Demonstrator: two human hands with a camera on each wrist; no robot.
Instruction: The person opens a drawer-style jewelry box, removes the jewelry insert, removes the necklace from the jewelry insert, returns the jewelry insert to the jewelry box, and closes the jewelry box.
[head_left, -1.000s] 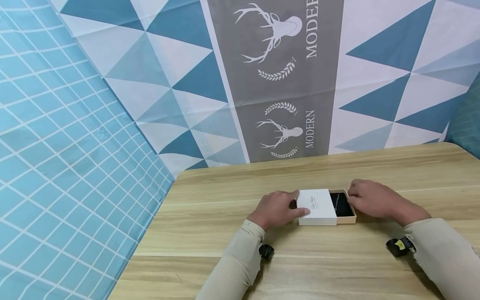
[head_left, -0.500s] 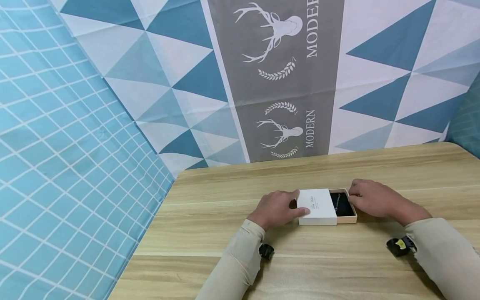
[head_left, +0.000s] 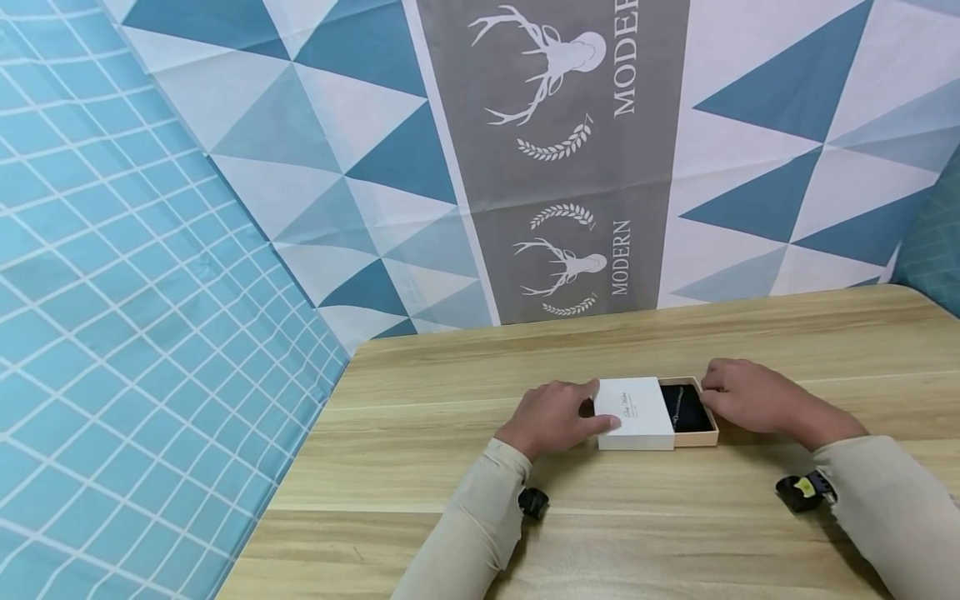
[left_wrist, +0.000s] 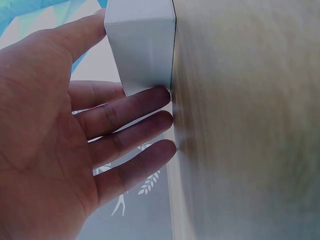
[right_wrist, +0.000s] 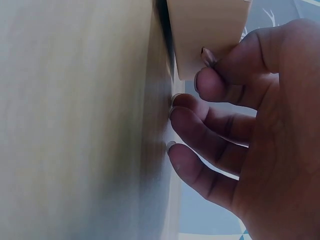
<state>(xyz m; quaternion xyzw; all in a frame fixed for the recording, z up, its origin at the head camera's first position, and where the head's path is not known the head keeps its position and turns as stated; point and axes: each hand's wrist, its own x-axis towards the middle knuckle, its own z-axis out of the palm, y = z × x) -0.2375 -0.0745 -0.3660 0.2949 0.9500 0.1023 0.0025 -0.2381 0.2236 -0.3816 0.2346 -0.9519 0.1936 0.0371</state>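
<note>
**Two-sided hold, part-open: slip, jam and spill are the risks**

White cover (head_left: 637,417) sits on the desk (head_left: 420,400), just right of the left hand (head_left: 555,419). That hand pinches it, thumb on the top face, index at the far corner, other fingers extended. Contact is only at the end, so I'd expect the cover to creep or twist if the grip goes light.

Cream tray (head_left: 696,440) sticks partly out of the cover, touching the right hand (head_left: 753,398), which pinches its outer end. Off-axis force would likely cock it and bind. A sudden release could jerk it clear.

Black cushion (head_left: 693,417) lies in the tray, left of the right hand. Could pop up on a jolt.

Thin chain (head_left: 678,406) lies on the cushion. Could slide, or snag on the cover's edge.

Small tab (right_wrist: 207,57), if that's what it is, sits at the right fingertips. Could slip or tear; can't confirm from the view.

Around: patterned backdrop (head_left: 570,183) beyond both hands, grid cloth (head_left: 112,292) well left of the left hand, black wrist unit (head_left: 534,503) below the left hand, second wrist unit (head_left: 798,493) below the right. None block the tray. The cover hides its inner part; the right hand masks the outer end from above.
</note>
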